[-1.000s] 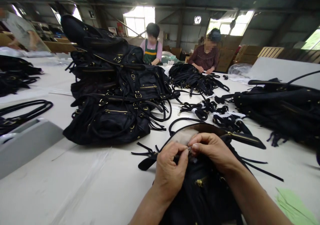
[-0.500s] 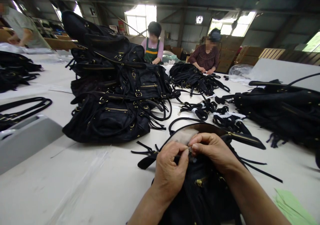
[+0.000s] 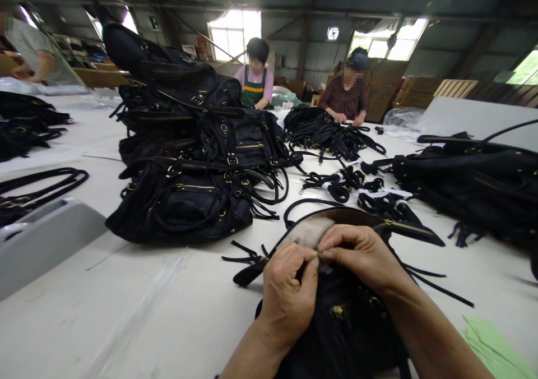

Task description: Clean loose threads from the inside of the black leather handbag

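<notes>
A black handbag (image 3: 353, 334) with brass-coloured zips and dangling straps lies in front of me, its mouth open and a pale lining (image 3: 309, 230) showing. My left hand (image 3: 290, 289) pinches with thumb and forefinger at the bag's near rim. Fingertips almost touching it, my right hand (image 3: 357, 253) is closed in a pinch at the same spot. Something tiny, perhaps metal, is between the fingertips, too small to name. Below the hands a gold zip pull (image 3: 337, 310) shows on the bag's front.
Black handbags (image 3: 189, 199) are piled at left centre, and another black bag (image 3: 471, 183) lies at right. Bundled black straps (image 3: 336, 135) lie mid-table. A grey bin (image 3: 46, 250) stands at left, green paper (image 3: 490, 345) at lower right. Two people (image 3: 256, 79) work across the table; another stands far left.
Both hands stay at the bag's rim, with only slight shifts of the fingers. The view has moved very slightly. The far right co-worker's hands have moved a little apart.
</notes>
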`<state>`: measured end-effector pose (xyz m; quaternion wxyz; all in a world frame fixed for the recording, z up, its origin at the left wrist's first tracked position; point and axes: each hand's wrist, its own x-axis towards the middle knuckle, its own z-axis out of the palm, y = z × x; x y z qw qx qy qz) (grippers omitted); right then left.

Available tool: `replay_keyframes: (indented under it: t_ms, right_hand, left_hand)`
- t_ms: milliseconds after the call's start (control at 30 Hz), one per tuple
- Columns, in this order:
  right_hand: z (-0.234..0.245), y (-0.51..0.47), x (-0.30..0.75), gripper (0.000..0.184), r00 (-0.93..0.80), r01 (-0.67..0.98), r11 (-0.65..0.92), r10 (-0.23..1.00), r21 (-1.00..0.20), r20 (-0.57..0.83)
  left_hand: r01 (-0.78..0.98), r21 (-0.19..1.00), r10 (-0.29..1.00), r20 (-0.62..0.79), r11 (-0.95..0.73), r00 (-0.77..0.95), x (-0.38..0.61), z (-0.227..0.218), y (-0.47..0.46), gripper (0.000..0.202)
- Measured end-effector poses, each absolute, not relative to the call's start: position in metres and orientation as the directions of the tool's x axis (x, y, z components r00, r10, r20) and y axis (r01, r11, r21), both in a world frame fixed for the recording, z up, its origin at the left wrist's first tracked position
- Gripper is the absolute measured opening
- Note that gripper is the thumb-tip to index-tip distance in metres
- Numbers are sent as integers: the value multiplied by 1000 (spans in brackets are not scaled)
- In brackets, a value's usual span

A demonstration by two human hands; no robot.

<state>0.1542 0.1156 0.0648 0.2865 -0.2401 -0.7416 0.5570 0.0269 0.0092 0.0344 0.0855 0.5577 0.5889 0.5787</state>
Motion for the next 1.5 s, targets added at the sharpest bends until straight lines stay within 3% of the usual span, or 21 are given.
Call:
replay_keyframes:
  t_ms: [200, 367, 500, 633, 700, 967, 1233, 1400, 1500]
  right_hand:
    - [67, 111, 154, 12, -710, 71, 427, 657, -901, 255]
    - [67, 109, 150, 9, -695, 56, 472, 651, -880, 305]
    - [65, 109, 149, 6, -697, 43, 374, 676, -926, 240]
    - [67, 115, 153, 16, -758, 46, 117, 651, -992, 42]
    - [69, 116, 158, 21, -747, 61, 94, 665, -994, 17]
    - [72, 114, 157, 9, -749, 101, 326, 647, -940, 144]
    - [76, 111, 158, 10, -742, 132, 452, 635, -882, 214]
    - [81, 113, 160, 13, -719, 189, 447, 669, -874, 186]
    - [83, 116, 162, 16, -708, 293, 581, 666, -759, 236]
  left_hand:
    - [565, 773, 743, 553, -288, -377, 30, 32, 8, 16]
    - [564, 781, 750, 536, -268, -387, 31, 30, 8, 14]
    - [518, 818, 738, 508, -252, -443, 28, 26, 11, 12]
    - [413, 898, 822, 348, -153, -451, 21, 24, 13, 16]
    - [386, 915, 852, 294, -120, -432, 20, 25, 13, 19]
    - [409, 902, 841, 324, -136, -434, 23, 27, 11, 21]
    - [438, 890, 858, 320, -127, -402, 21, 22, 10, 22]
    - [433, 898, 855, 288, -84, -432, 18, 19, 10, 27]
    - [402, 915, 841, 242, -33, -484, 16, 13, 12, 31]
